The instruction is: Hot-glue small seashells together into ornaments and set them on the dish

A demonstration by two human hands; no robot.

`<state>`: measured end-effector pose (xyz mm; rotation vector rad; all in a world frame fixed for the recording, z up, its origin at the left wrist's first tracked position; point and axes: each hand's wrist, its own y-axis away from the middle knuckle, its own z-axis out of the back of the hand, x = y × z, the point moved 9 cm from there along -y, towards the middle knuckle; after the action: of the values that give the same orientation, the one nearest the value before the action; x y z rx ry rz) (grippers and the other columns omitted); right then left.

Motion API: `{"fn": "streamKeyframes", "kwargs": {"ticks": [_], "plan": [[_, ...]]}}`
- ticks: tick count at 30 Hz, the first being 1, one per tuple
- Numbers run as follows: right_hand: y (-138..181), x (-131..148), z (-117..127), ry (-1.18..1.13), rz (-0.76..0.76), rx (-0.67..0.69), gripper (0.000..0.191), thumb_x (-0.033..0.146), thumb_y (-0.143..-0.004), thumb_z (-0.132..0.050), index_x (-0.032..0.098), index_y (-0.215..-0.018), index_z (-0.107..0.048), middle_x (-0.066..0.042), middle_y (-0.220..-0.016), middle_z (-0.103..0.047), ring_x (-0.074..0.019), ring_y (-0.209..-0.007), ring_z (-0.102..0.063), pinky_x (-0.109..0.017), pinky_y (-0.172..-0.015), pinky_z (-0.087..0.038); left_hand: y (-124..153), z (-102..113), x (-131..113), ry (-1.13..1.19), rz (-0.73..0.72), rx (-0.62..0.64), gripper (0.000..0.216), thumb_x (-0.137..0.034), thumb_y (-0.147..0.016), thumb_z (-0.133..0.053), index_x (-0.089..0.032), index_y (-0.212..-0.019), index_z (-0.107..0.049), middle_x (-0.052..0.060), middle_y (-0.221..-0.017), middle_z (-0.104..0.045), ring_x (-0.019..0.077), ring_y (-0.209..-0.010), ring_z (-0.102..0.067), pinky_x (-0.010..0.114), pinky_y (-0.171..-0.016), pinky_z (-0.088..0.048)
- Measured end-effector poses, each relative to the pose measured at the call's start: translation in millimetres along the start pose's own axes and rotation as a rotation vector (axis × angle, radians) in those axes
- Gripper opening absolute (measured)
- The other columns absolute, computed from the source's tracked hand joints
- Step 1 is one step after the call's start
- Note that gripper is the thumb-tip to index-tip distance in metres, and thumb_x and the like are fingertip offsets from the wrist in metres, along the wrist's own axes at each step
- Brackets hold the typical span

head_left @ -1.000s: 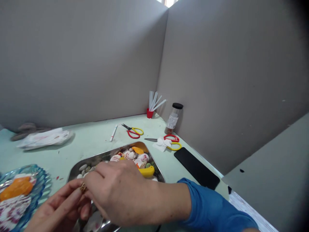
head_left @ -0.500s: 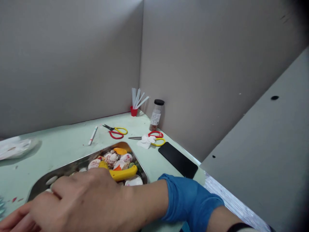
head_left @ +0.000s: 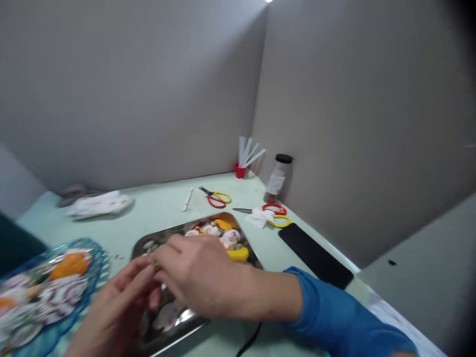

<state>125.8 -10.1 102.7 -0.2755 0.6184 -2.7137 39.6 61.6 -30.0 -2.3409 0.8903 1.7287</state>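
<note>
My left hand [head_left: 115, 310] comes in from the lower left, its thumb and fingers pinched together. My right hand [head_left: 197, 272] reaches across from the right in a blue sleeve, and its fingertips meet those of the left. A tiny brownish bit shows between the fingertips, too small to name. Both hands are over the near-left part of a metal tray [head_left: 174, 229]. Shells [head_left: 230, 237] and small stones lie in the tray. A yellow curved handle [head_left: 238, 255] sticks out past my right hand, its other end hidden.
On the left stands a blue glassy dish [head_left: 98, 255] with painted shells. Behind the tray are a white pen [head_left: 188, 199], two pairs of scissors [head_left: 219, 199], a red cup [head_left: 240, 171] of white sticks and a black-capped jar [head_left: 275, 181]. A black phone [head_left: 316, 253] lies right.
The view has swung left, so the tray and tools sit further right and the blue dish shows. My left hand is now visible, with its fingertips against my right hand's.
</note>
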Motion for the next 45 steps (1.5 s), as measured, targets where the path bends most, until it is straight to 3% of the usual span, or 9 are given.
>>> {"fn": "streamKeyframes", "kwargs": {"ticks": [1,4,16,24,30,36,42,45], "plan": [[-0.1,-2.8,-2.3,-0.04,-0.029,0.0,0.013,0.023,-0.089,-0.049,0.015,-0.096,-0.057,-0.004,-0.088,-0.062,-0.0171,-0.079,-0.058,-0.028,-0.063,-0.042,1.7,-14.4,-6.0,0.021,0.002,0.083,0.023,-0.029,-0.067,-0.076,-0.018,-0.084,-0.065,-0.005,-0.053,-0.059,0.0065,-0.044,-0.05,0.016,-0.045,-0.04],[-1.1,-7.7,-8.3,-0.103,-0.072,0.003,0.012,0.024,-0.089,-0.051,0.015,-0.092,-0.059,-0.005,-0.086,-0.062,-0.0169,-0.078,-0.058,-0.028,-0.067,-0.041,4.0,-28.8,-19.5,0.029,-0.064,0.127,0.023,-0.03,-0.07,-0.073,-0.016,-0.083,-0.061,-0.003,-0.054,-0.061,0.0052,-0.042,-0.05,0.014,-0.044,-0.038],[-3.6,-19.4,-15.7,-0.174,-0.144,0.048,0.014,0.023,-0.089,-0.053,0.018,-0.098,-0.062,-0.004,-0.089,-0.063,-0.0169,-0.08,-0.058,-0.028,-0.07,-0.042,6.5,-32.8,-21.8,0.09,-0.117,0.202,0.018,-0.033,-0.084,-0.058,-0.015,-0.087,-0.06,-0.002,-0.057,-0.061,0.0075,-0.044,-0.056,0.017,-0.047,-0.041],[-5.2,-28.6,-13.3,-0.289,-0.154,0.045,0.02,0.022,-0.084,-0.061,0.021,-0.104,-0.061,-0.002,-0.096,-0.065,-0.0151,-0.086,-0.059,-0.026,-0.075,-0.042,6.4,-32.5,-21.1,0.118,-0.117,0.222,0.016,-0.025,-0.085,-0.056,-0.014,-0.096,-0.057,0.001,-0.062,-0.064,0.0086,-0.046,-0.057,0.018,-0.049,-0.043],[-7.7,-36.0,-15.0,-0.408,-0.22,0.109,0.004,0.022,-0.085,-0.059,0.019,-0.084,-0.062,0.001,-0.077,-0.063,-0.0126,-0.072,-0.056,-0.023,-0.064,-0.039,4.9,-32.7,-20.6,0.155,-0.124,0.255,0.016,-0.025,-0.088,-0.052,-0.015,-0.1,-0.054,0.001,-0.061,-0.065,0.009,-0.044,-0.058,0.017,-0.046,-0.042],[-7.9,-35.3,-15.2,-0.453,-0.239,0.128,0.012,0.015,-0.086,-0.053,0.019,-0.079,-0.062,0.001,-0.075,-0.059,-0.0115,-0.071,-0.054,-0.023,-0.064,-0.037,7.3,-35.8,-18.1,0.126,-0.102,0.265,0.015,-0.024,-0.087,-0.053,-0.016,-0.1,-0.053,0.003,-0.076,-0.067,0.0078,-0.045,-0.06,0.017,-0.046,-0.042],[-7.3,-38.3,-12.5,-0.424,-0.221,0.119,0.012,0.016,-0.087,-0.051,0.019,-0.079,-0.06,0.002,-0.076,-0.058,-0.0115,-0.07,-0.052,-0.023,-0.063,-0.035,7.5,-35.4,-16.1,0.063,-0.095,0.219,0.024,-0.03,-0.089,-0.051,-0.016,-0.107,-0.051,0.0,-0.057,-0.062,0.0119,-0.049,-0.061,0.02,-0.05,-0.046],[-8.1,-37.7,-14.7,-0.387,-0.212,0.128,0.012,0.017,-0.087,-0.051,0.019,-0.077,-0.057,0.002,-0.074,-0.057,-0.0121,-0.069,-0.051,-0.024,-0.064,-0.034,7.8,-36.3,-20.2,0.049,-0.14,0.218,0.03,-0.029,-0.085,-0.058,-0.018,-0.111,-0.051,0.001,-0.073,-0.064,0.0126,-0.054,-0.061,0.024,-0.051,-0.049]]}}
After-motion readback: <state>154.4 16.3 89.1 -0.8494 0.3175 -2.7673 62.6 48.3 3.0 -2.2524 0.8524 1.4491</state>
